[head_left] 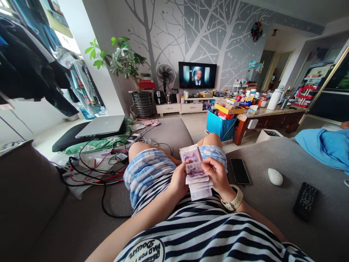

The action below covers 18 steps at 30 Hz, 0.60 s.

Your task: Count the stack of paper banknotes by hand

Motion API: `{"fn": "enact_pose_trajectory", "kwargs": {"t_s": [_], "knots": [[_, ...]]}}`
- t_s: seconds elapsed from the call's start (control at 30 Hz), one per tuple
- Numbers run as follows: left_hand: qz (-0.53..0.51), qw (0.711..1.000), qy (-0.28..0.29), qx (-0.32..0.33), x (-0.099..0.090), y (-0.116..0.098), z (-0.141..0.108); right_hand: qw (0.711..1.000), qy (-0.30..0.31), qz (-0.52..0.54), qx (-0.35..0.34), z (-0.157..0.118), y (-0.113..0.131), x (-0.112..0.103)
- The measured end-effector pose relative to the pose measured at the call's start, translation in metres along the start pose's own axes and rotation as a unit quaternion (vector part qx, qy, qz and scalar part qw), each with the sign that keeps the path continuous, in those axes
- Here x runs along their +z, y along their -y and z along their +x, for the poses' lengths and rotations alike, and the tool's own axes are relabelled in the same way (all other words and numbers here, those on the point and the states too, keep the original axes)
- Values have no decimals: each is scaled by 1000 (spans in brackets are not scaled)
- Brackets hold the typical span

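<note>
Seated on the grey sofa [174, 134], the person holds a stack of banknotes [195, 171] over the lap, just above the striped shirt [207, 233]. The left hand [178, 180] is wrapped around the stack from the left and carries it, while the right hand [218, 176], a pale watch [234, 200] on its wrist, pinches the right edge of the notes between thumb and fingers; some notes are fanned downward, though how many I cannot count from here. On the seat just right of the thigh lies a dark phone [240, 171], face up, then a white mouse [275, 177] a little further right, and a black remote [305, 201] near the sofa's right edge. To the left, past the knees, red and black cables [95, 171] tangle beside a closed laptop [100, 126] on a cushion. Beyond, a cluttered wooden table [272, 116] stands right of centre, and against the far wall a television [197, 75] is lit, with a fan [165, 75] and a potted plant [122, 60] to its left.
</note>
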<state>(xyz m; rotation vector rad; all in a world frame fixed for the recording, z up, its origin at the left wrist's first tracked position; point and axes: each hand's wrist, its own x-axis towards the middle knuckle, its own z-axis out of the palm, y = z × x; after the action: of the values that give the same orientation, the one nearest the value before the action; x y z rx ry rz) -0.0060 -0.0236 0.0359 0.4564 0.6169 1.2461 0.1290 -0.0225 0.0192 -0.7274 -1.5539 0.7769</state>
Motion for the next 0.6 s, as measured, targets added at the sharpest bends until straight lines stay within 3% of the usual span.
{"fn": "enact_pose_trajectory", "kwargs": {"t_s": [0.47,0.6], "knots": [[19,999,-31,-13,3,-2,-6,1000,6,2,-13,0,7,-2],[27,999,-24,7,0,-1,-3,999,-36,-9,17,6,-5,-1]]}}
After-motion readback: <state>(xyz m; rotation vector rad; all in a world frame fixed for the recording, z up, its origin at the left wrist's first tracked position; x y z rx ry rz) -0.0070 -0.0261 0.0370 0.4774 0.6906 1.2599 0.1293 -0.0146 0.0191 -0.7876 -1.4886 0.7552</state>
